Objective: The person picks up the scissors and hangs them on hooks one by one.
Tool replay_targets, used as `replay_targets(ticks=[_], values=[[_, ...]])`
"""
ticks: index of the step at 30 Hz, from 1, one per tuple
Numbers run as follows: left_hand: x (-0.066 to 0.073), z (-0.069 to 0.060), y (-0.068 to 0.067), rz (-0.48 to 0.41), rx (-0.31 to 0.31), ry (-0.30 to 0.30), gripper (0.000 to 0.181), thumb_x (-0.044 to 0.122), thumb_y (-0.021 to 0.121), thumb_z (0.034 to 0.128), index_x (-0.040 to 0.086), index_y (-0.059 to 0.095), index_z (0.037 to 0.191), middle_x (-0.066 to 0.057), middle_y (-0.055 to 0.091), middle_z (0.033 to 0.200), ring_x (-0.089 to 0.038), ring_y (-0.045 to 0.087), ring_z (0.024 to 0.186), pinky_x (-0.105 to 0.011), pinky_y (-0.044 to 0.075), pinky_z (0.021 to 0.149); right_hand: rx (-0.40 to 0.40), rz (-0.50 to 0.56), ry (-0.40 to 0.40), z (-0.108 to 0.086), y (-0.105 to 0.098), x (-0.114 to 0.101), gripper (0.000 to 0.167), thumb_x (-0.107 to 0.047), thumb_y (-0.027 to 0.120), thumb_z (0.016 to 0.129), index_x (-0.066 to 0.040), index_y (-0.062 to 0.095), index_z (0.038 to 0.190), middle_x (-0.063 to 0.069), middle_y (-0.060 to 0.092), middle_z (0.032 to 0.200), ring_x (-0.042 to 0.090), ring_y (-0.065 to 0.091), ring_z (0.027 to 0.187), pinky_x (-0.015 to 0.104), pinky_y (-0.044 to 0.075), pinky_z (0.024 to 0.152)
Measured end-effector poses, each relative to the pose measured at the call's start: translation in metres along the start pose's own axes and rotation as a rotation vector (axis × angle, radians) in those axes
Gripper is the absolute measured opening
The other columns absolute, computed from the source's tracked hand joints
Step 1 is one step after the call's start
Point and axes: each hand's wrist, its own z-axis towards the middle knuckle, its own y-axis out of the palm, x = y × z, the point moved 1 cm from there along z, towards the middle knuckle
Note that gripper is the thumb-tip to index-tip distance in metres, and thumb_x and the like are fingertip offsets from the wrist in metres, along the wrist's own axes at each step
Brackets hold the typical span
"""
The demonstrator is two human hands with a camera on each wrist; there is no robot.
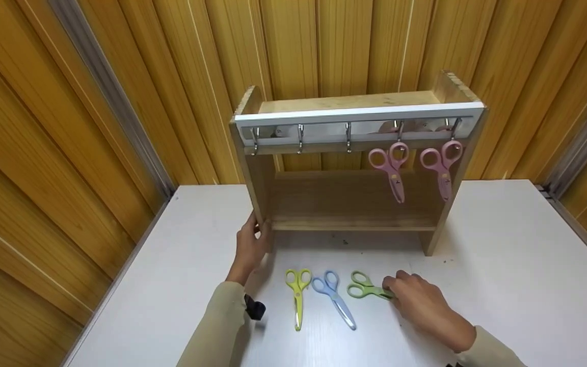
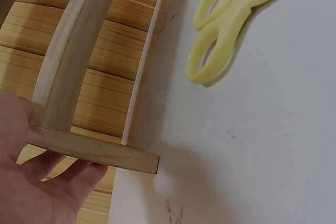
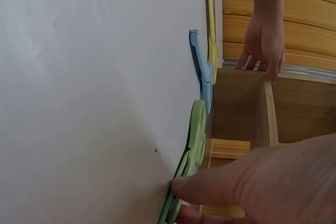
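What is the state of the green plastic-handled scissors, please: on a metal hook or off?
Off: the green scissors are down at the white tabletop, with the right hand pinching their blade end, below the metal hooks.

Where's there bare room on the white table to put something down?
Two spots: the white table right of the wooden rack, and between the left sleeve and the table's left edge. In front of the rack it's crowded: yellow scissors, blue scissors, green scissors and the right hand.
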Motion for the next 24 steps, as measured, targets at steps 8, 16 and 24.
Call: replay_targets(ticks=[8,16,24], values=[[0.0012,-0.0002,0.0001,-0.006,-0.005,-0.028,0.054,0.019,0.052,0.1090,0.011,0.037,0.160,-0.015,0.052,0.152,-0.034,0.058,0.131,-0.046,0.051,0.106,-0.015,0.010,0.014,0.0001,-0.0010,-0.0004,0.023,0.007,0.079,0.077,-0.010,0.073,0.091,0.002,0.055,0.075,0.023,0.055,0.067,0.041,0.046,0.048],[0.0018,0.0000,0.0001,-0.004,-0.007,-0.033,0.054,0.017,0.052,0.1088,0.010,0.036,0.160,-0.016,0.052,0.152,-0.035,0.059,0.130,-0.047,0.052,0.105,-0.027,0.013,0.022,0.0001,-0.0019,-0.0009,0.022,0.006,0.080,0.078,-0.011,0.073,0.090,0.000,0.054,0.074,0.022,0.055,0.067,0.040,0.046,0.049],[0.0012,0.0012,0.0005,0.028,0.009,-0.018,0.053,0.016,0.053,0.1082,0.006,0.038,0.158,-0.018,0.055,0.148,-0.036,0.063,0.124,-0.046,0.052,0.105,-0.016,0.017,0.005,-0.0014,-0.0017,0.0005,0.026,0.008,0.080,0.077,-0.012,0.073,0.091,0.000,0.056,0.076,0.023,0.058,0.070,0.042,0.049,0.049]])
